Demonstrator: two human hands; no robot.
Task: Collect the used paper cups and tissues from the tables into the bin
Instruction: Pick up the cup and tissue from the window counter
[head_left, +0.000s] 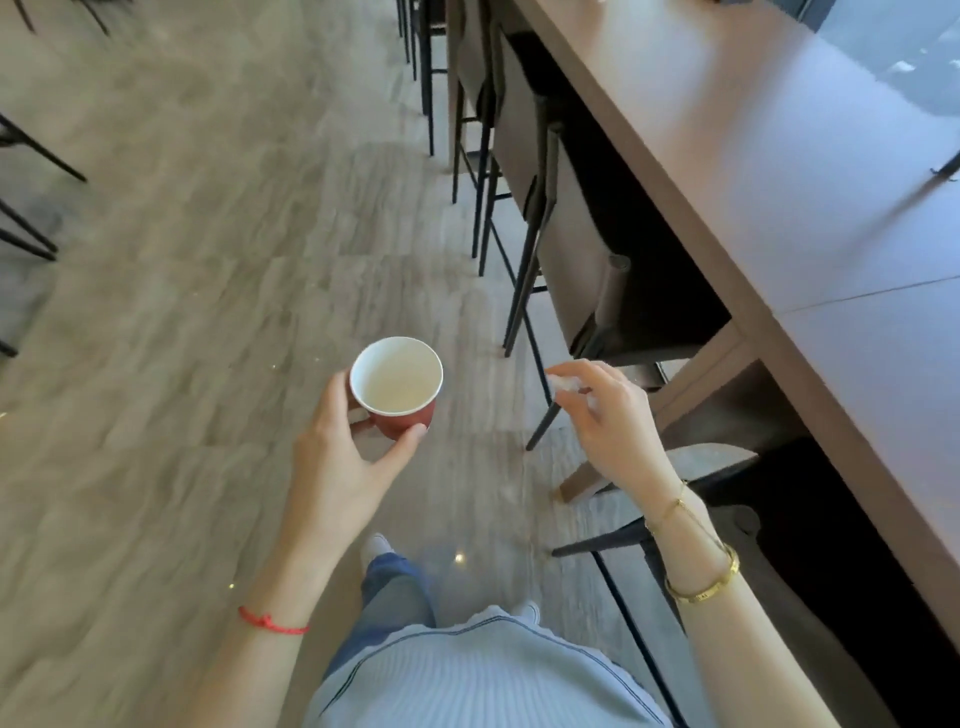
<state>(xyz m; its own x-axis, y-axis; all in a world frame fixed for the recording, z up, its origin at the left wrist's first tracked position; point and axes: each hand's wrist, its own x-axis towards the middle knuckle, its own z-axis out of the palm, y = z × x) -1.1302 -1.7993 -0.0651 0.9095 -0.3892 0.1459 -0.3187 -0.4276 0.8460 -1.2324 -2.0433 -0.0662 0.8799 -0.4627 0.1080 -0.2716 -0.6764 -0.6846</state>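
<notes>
My left hand (340, 457) holds a red paper cup (397, 387) upright over the floor; its white inside looks empty. My right hand (608, 415) is raised beside it, fingers pinched on a small crumpled white tissue (563, 383). Both hands hang in front of my body, left of the long brown table (810, 208). No bin is in view.
The long table runs along the right side, with a row of dark high chairs (530, 171) tucked under it. Grey wood-look floor (208, 260) stretches ahead and to the left. Black chair legs (31, 208) stand at the left edge.
</notes>
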